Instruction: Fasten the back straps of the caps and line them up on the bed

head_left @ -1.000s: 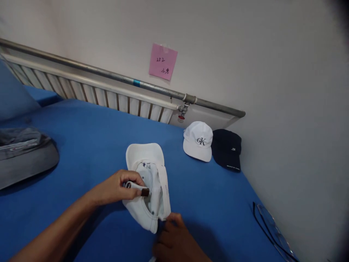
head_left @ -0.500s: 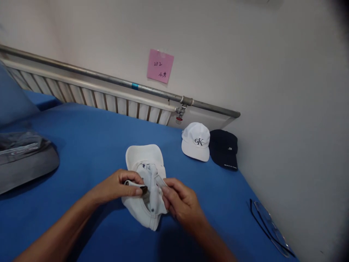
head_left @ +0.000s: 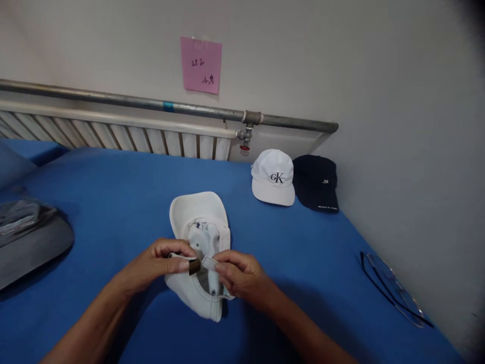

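Observation:
A white cap [head_left: 199,207] lies upside down on the blue sheet, its brim pointing away from me and its inside showing. My left hand [head_left: 161,260] pinches one strap end, which carries a dark brown metal-looking buckle [head_left: 194,266]. Between the thumb and fingers of my right hand [head_left: 242,275] is the other strap end [head_left: 209,262], pale and flat. The strap tip and the buckle are close together with a small gap between them, above the cap's opening.
A white cap with black letters [head_left: 273,177] and a black cap [head_left: 316,183] sit by the wall. Glasses [head_left: 396,290] lie at the right edge, a grey cap [head_left: 36,242] at the left. Behind the blue sheet [head_left: 125,197] are a radiator [head_left: 155,140] and pipe [head_left: 129,101].
My right hand has turned the pale strap end toward the buckle and brought it nearer. The buckle shows more fully at my left fingertips. The camera view has shifted and tilted.

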The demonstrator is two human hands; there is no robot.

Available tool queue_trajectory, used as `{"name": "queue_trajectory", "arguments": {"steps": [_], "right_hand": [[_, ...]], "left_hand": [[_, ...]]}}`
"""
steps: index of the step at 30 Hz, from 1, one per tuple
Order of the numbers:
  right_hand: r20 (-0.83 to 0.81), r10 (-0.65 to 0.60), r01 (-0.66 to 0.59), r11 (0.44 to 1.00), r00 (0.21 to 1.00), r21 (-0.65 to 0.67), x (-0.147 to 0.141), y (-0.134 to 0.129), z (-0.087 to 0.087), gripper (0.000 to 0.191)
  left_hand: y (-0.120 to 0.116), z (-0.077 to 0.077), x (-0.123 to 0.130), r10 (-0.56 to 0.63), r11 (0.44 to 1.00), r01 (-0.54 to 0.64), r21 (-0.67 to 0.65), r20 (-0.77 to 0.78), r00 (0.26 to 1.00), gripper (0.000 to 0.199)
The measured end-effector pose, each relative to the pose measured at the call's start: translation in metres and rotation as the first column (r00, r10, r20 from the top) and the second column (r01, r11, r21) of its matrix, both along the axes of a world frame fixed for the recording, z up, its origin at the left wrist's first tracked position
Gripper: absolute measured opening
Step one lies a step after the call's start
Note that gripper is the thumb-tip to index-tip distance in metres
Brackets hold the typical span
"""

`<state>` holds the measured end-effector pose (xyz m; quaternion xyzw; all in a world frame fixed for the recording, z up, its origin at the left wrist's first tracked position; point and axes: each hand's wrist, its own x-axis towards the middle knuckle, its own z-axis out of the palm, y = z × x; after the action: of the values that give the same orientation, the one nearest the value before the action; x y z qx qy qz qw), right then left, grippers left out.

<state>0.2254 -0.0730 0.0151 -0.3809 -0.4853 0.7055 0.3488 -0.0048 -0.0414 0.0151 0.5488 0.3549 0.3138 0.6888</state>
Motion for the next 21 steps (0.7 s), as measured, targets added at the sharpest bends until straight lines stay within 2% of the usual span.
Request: {"name": "queue_trajectory", "arguments": {"steps": [3,10,15,21], "right_hand": [[-0.063,0.036,-0.039,0.998,0.997,-0.050,0.0000,0.0034,-0.0027,0.018],[-0.105,0.104,-0.111,0.992,0.989,-0.057,0.0005,0.0066,-0.0012,0.014],[-0.104,0.144,-0.154,0.983,0.984,-0.100,0.0015,0.0081,-0.0015,0.019],[-0.082,0.172,-0.179,0.980,0.982,-0.091,0.0027,0.0110,-0.0054,0.022]], "left_hand": [[-0.0002,-0.0036,-0.0012,-0.007,1.000,0.007,-0.022,0.005,1.000,0.022],[0.0000,-0.0044,0.0003,-0.038,0.999,0.038,-0.028,0.011,0.999,0.024],[-0.0002,-0.0057,0.0019,-0.024,0.998,0.024,-0.053,-0.004,1.000,0.025],[-0.0001,-0.0071,0.0026,-0.052,0.998,0.050,-0.041,-0.037,0.998,0.029]]}}
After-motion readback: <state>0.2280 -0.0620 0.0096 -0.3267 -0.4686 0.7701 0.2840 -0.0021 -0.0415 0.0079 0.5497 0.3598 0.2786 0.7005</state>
